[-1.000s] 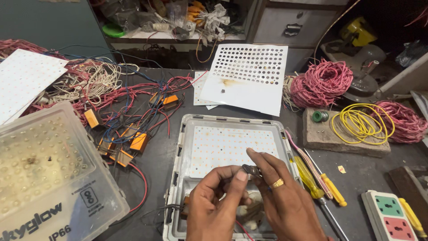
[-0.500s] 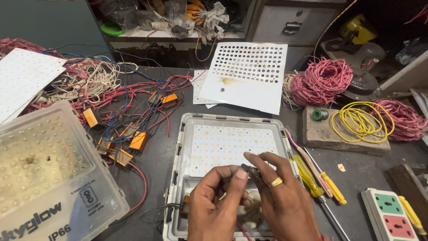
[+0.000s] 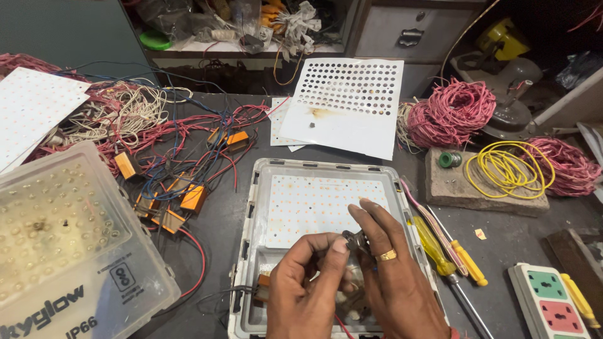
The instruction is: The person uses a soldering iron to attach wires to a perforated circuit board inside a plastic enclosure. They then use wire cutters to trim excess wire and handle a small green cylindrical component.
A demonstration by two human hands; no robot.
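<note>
While pinched between thumb and fingertips of both the left hand (image 3: 308, 282) and the ring-wearing right hand (image 3: 389, 276), sits a small dark metal part (image 3: 352, 238), held just above the lower end of the open grey rectangular lamp housing (image 3: 251, 207) with its white dotted LED board (image 3: 314, 201). Lying just right of the housing: yellow-handled screwdrivers (image 3: 440, 248). Spread to the left: orange block components tangled in red wires (image 3: 182, 188).
</note>
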